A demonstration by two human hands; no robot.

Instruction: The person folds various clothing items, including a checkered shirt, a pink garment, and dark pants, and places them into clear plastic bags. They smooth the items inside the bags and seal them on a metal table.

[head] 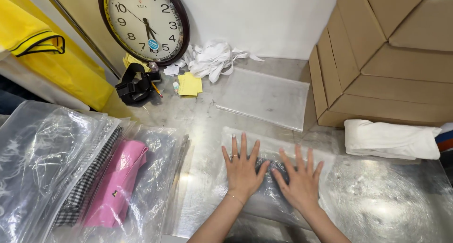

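Observation:
Both of my hands press flat, fingers spread, on a clear plastic bag (pixel 269 196) lying on the metal tabletop (pixel 198 125). A dark folded garment (pixel 265 166) shows inside the bag between the hands. My left hand (pixel 241 167) lies on the bag's left part, with a ring on one finger. My right hand (pixel 299 179) rests just to its right, the two thumbs nearly touching.
Bagged garments, one pink (pixel 115 184) and one checked (pixel 87 181), lie at the left. A stack of flat clear bags (pixel 264 96) sits behind. A wall clock (pixel 144 21), a black tape dispenser (pixel 134 85), yellow notes (pixel 189 84), cardboard boxes (pixel 387 59) and a folded white cloth (pixel 389 139) surround the work area.

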